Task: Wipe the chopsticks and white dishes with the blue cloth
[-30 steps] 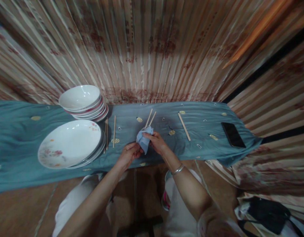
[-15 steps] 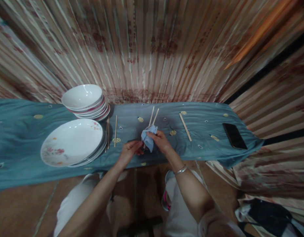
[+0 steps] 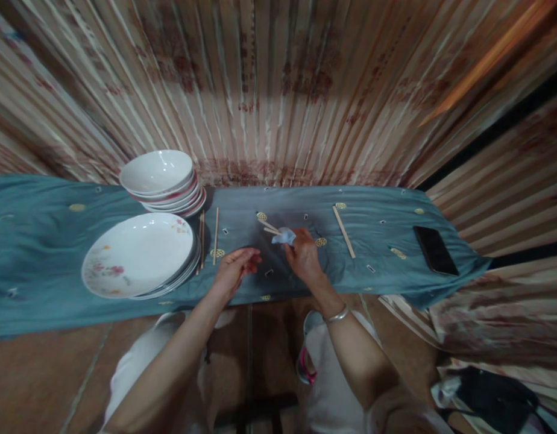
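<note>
My right hand (image 3: 303, 256) is closed around a small light-blue cloth (image 3: 284, 237) and a pair of wooden chopsticks (image 3: 268, 227) whose ends stick out to the left, low over the teal table cloth (image 3: 378, 247). My left hand (image 3: 236, 269) hovers just left of it with fingers loosely curled and nothing in them. A silver bangle sits on my right wrist.
Left of my hands lie more chopsticks (image 3: 215, 244) beside a stack of flowered shallow plates (image 3: 138, 254); behind them stands a stack of white bowls (image 3: 163, 182). A single chopstick (image 3: 343, 222) and a black phone (image 3: 434, 249) lie to the right. A striped curtain hangs behind.
My left hand has let go of the cloth and chopsticks and drawn back to the left. My right hand has moved forward, turning the chopsticks from pointing away to pointing left.
</note>
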Demonstrator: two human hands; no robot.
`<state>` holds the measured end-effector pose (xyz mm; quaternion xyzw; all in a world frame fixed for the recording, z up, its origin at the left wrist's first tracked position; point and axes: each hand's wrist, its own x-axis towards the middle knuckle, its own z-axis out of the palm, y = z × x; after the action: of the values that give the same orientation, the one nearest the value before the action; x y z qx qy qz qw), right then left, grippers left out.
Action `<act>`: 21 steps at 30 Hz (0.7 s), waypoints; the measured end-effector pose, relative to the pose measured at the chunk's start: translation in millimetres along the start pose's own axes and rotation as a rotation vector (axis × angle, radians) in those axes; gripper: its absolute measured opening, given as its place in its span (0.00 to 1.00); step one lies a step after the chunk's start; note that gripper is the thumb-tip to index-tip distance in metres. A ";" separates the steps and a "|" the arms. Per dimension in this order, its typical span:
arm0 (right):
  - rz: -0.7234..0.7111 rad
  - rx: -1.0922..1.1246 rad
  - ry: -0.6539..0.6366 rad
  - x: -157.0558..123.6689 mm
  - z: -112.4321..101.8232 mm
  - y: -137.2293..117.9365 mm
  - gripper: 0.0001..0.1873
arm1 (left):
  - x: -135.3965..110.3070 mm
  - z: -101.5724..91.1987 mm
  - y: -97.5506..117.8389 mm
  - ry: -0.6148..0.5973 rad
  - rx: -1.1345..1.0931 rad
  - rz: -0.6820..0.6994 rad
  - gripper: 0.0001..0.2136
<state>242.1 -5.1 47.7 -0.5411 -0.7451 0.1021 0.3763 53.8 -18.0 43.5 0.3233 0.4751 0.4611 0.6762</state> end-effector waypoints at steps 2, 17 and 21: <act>-0.068 -0.069 -0.027 0.0 -0.4 -1.0 0.17 | -0.9 0.0 3.8 -0.003 -0.094 -0.083 0.15; -0.182 -0.325 -0.092 -0.9 8.5 -7.1 0.20 | -13.6 1.1 -1.8 -0.210 0.112 -0.162 0.19; -0.166 -0.349 -0.081 2.2 5.2 -3.2 0.21 | -13.7 2.3 -5.7 -0.208 0.143 -0.162 0.19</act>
<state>236.0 -3.1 46.9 -0.5302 -0.8081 -0.0383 0.2539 56.1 -32.8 44.0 0.3772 0.4586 0.3338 0.7321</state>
